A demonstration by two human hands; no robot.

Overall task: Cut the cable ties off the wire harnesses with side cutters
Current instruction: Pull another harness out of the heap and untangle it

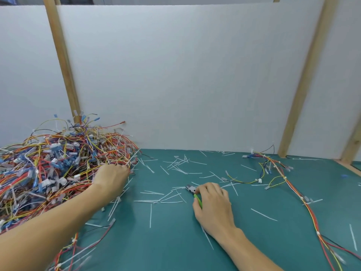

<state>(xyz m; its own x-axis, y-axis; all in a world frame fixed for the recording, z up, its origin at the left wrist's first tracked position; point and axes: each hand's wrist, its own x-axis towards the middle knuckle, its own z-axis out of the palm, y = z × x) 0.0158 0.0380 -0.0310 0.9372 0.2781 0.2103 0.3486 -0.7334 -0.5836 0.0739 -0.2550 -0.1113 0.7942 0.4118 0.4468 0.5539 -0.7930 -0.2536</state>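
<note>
A big tangled pile of wire harnesses [50, 165] in red, yellow, blue and white covers the left of the green mat [254, 241]. My left hand [110, 179] reaches into the pile's right edge with its fingers curled among the wires. My right hand [214, 204] lies on the mat near the centre, gripping the green-handled side cutters [192, 190]. The cutters' metal jaws point left and rest on the mat. Several cut white cable ties [168, 198] lie scattered around both hands.
One loose harness [287, 182] with red and yellow wires stretches from the back right down to the front right corner. White foam panels [185, 75] on wooden posts wall in the back. The table's wooden edge [349, 167] runs along the right.
</note>
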